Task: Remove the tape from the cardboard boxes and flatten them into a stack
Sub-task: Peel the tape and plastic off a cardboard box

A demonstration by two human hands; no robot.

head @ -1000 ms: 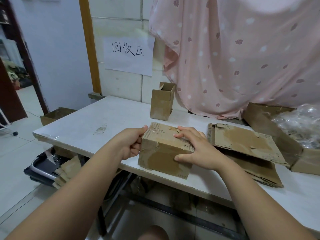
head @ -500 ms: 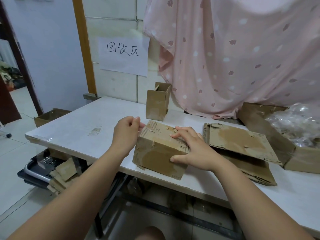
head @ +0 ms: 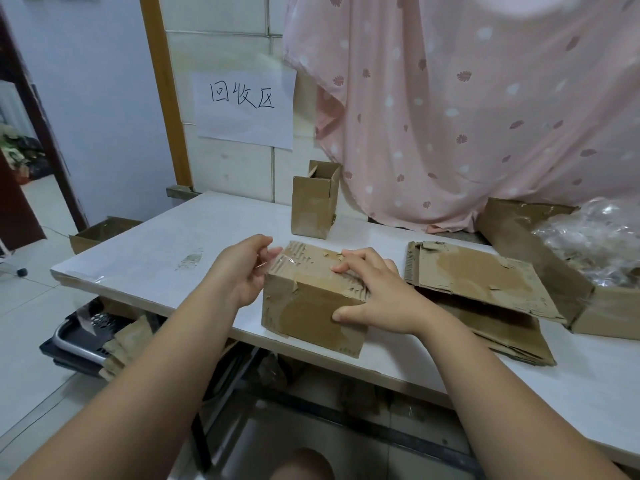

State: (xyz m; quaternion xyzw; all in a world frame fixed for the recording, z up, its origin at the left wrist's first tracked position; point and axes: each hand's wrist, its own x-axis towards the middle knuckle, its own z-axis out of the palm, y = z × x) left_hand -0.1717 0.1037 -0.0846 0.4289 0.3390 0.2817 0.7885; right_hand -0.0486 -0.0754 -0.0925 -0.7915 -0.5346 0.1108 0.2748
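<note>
A closed brown cardboard box (head: 304,306) with torn, taped faces lies at the near edge of the white table (head: 145,251). My right hand (head: 377,296) presses on its top right, thumb on the front face. At the box's top left corner my left hand (head: 244,268) pinches a strip of clear tape (head: 280,263) that is partly peeled up. To the right lies a stack of flattened cardboard boxes (head: 485,292). A small upright open box (head: 313,202) stands behind.
A large open carton (head: 540,244) with crumpled clear plastic (head: 595,244) sits at the right. A pink curtain (head: 467,98) hangs behind the table. A paper sign (head: 246,105) is on the wall. Cardboard scraps and a dark crate (head: 90,337) lie on the floor at left.
My left hand moved from gripping the box's left side up to its top left corner and lifted a strip of clear tape. My right hand stayed on the box.
</note>
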